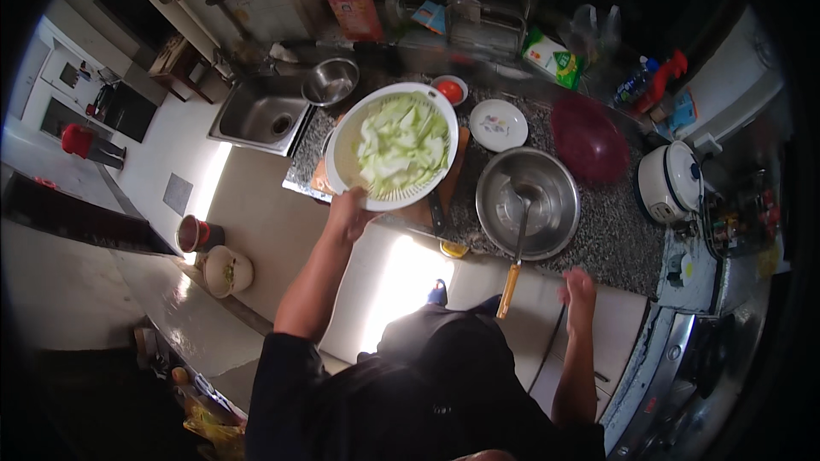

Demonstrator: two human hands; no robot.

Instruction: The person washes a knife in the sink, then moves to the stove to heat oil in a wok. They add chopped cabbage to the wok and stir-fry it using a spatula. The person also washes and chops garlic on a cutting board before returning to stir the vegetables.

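My left hand (348, 215) grips the near rim of a white colander (335, 149), tilted above the counter. Pale green sliced vegetable pieces (400, 143) fill it. Underneath, an orange-brown cutting board (457, 172) is partly hidden, and a dark knife handle (436, 213) juts out at the counter's edge. To the right sits a steel basin (555, 220), with a wooden-handled ladle (510, 287) resting in it and its handle sticking out over the edge. Beside the basin, my right hand (579, 290) hangs in front of the counter, empty, its fingers loosely bent and apart.
A white plate (499, 125), a small bowl with a red tomato (449, 90) and a dark red basin (589, 138) stand behind. A steel bowl (330, 82) is beside the sink (260, 111). At the right is a white rice cooker (666, 181). Buckets (228, 271) stand on the floor.
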